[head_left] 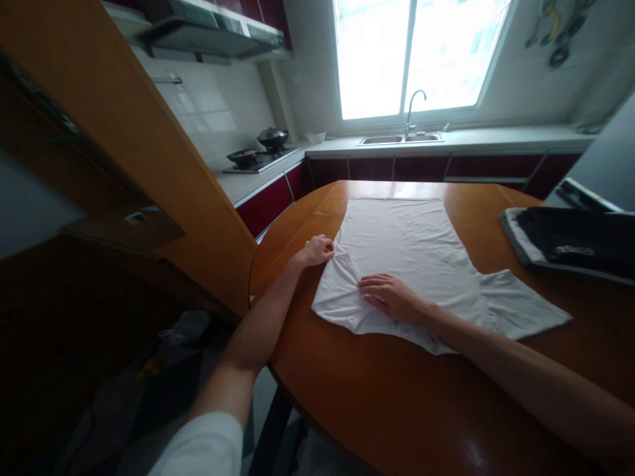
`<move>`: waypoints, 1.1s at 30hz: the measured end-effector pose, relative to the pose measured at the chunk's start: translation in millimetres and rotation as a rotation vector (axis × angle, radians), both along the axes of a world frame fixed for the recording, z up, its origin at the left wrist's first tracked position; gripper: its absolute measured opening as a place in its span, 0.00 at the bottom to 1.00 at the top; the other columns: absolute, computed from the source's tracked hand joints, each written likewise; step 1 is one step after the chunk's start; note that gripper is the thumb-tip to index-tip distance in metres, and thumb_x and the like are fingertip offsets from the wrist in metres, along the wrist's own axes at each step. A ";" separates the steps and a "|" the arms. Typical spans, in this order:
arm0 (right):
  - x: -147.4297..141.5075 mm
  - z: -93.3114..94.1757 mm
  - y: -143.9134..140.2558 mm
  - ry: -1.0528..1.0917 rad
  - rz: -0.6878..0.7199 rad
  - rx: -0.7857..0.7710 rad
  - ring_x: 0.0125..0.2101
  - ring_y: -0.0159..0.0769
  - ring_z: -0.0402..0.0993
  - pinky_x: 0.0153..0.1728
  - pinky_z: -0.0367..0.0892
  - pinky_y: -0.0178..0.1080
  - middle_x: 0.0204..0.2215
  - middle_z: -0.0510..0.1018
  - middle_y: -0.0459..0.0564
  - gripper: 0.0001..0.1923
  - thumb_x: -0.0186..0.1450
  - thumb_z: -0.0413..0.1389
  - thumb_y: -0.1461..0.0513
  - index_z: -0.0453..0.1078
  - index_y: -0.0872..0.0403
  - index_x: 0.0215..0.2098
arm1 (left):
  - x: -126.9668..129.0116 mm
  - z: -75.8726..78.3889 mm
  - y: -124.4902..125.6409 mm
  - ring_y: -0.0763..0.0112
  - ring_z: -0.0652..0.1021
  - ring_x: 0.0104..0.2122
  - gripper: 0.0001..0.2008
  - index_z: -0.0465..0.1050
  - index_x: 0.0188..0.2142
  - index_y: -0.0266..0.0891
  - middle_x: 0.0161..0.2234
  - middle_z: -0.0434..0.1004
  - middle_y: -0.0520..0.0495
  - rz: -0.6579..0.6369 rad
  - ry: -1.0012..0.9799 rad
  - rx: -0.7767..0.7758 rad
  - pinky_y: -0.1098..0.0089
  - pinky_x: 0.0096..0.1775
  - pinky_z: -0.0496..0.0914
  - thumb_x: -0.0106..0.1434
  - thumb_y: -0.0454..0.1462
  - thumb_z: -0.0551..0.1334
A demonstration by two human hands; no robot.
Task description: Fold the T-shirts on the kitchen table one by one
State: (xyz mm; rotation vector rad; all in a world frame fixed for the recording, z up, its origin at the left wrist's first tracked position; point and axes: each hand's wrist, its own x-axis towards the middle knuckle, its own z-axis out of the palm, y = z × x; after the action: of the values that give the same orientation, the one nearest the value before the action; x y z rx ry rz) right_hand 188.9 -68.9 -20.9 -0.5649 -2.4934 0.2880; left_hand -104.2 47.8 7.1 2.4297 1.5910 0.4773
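On one wooden table (pixel 337 377), one white shirt (pixel 401 238) lies beneath the flat, open right hand (pixel 391 296); the left hand (pixel 317 251) pinches its edge. Two pans (pixel 272 137) stand beyond.

Daylight pours through the wide white-framed glass window (pixel 372 59), its panes blown out to near-white. From where I stand, it lays a pale glare along the far edge of the round, glossy brown wooden bench (pixel 387 390) and bright patches on the shiny white tiled wall (pixel 203 109). The bench's near side is dimmer, with one faint sheen low down. Soft light shades the creases of the white cloth shirt (pixel 401 238). Deep shadow swallows the lower left. The grey metal range hood (pixel 218 33) looks smeared and stretched towards the corner.
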 end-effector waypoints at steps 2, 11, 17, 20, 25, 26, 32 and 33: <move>-0.1 -0.3 0.2 -0.003 0.001 0.002 0.55 0.41 0.75 0.57 0.68 0.46 0.52 0.81 0.52 0.13 0.75 0.52 0.58 0.77 0.50 0.50 | 11.2 -3.0 -3.7 0.61 0.76 0.43 0.09 0.80 0.37 0.41 0.40 0.76 0.45 -0.024 0.002 0.070 0.63 0.48 0.70 0.63 0.43 0.64; 0.2 -0.4 0.2 0.006 0.003 0.026 0.55 0.42 0.75 0.56 0.69 0.46 0.51 0.82 0.53 0.13 0.74 0.52 0.59 0.78 0.51 0.49 | 36.6 -25.4 -0.6 0.66 0.76 0.37 0.05 0.76 0.37 0.39 0.37 0.76 0.47 -0.125 -0.094 0.053 0.66 0.44 0.71 0.65 0.37 0.63; -0.7 3.0 -1.3 0.003 0.009 0.062 0.54 0.43 0.76 0.55 0.70 0.47 0.50 0.82 0.54 0.13 0.74 0.52 0.59 0.78 0.51 0.50 | 36.9 -24.5 -5.5 0.56 0.73 0.51 0.09 0.77 0.44 0.42 0.48 0.74 0.44 -0.058 -0.015 0.125 0.56 0.54 0.67 0.65 0.41 0.65; -0.9 4.5 -2.1 -0.014 0.014 0.075 0.55 0.43 0.75 0.55 0.69 0.48 0.54 0.80 0.55 0.13 0.74 0.53 0.59 0.77 0.51 0.51 | 39.1 -19.9 -10.5 0.53 0.71 0.55 0.14 0.76 0.50 0.44 0.54 0.72 0.42 -0.038 0.019 0.190 0.53 0.58 0.65 0.66 0.42 0.64; -1.2 5.3 -2.0 -0.041 0.047 0.067 0.55 0.44 0.75 0.56 0.68 0.49 0.52 0.81 0.56 0.14 0.73 0.54 0.57 0.77 0.52 0.52 | 53.4 -20.6 -18.8 0.59 0.72 0.58 0.17 0.73 0.57 0.41 0.58 0.71 0.41 -0.106 -0.023 0.182 0.59 0.62 0.63 0.72 0.40 0.57; -1.1 5.5 -1.9 -0.033 0.041 0.065 0.54 0.44 0.75 0.56 0.69 0.48 0.51 0.81 0.57 0.15 0.73 0.54 0.58 0.77 0.53 0.52 | 57.2 -23.4 -20.7 0.59 0.70 0.60 0.18 0.71 0.59 0.41 0.61 0.69 0.40 -0.113 -0.003 0.160 0.58 0.64 0.61 0.72 0.41 0.55; -0.6 7.5 -2.3 -0.022 0.038 0.076 0.52 0.43 0.77 0.56 0.69 0.47 0.49 0.82 0.55 0.13 0.73 0.53 0.59 0.77 0.53 0.50 | 68.5 -37.6 -29.2 0.52 0.54 0.71 0.27 0.60 0.68 0.44 0.71 0.53 0.38 -0.107 0.163 0.021 0.44 0.67 0.49 0.75 0.50 0.49; -0.6 7.8 -2.4 -0.020 0.037 0.079 0.52 0.43 0.77 0.56 0.69 0.47 0.50 0.82 0.55 0.13 0.73 0.53 0.59 0.77 0.53 0.50 | 68.4 -36.7 -29.6 0.52 0.53 0.71 0.27 0.59 0.68 0.44 0.72 0.52 0.39 -0.108 0.167 0.012 0.44 0.67 0.49 0.75 0.50 0.48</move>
State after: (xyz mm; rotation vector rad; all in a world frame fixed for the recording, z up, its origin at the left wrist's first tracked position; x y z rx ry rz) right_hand 188.3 -71.3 -13.1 -0.4931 -2.5246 0.1981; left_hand -35.9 18.2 -29.6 2.6089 1.5110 0.2728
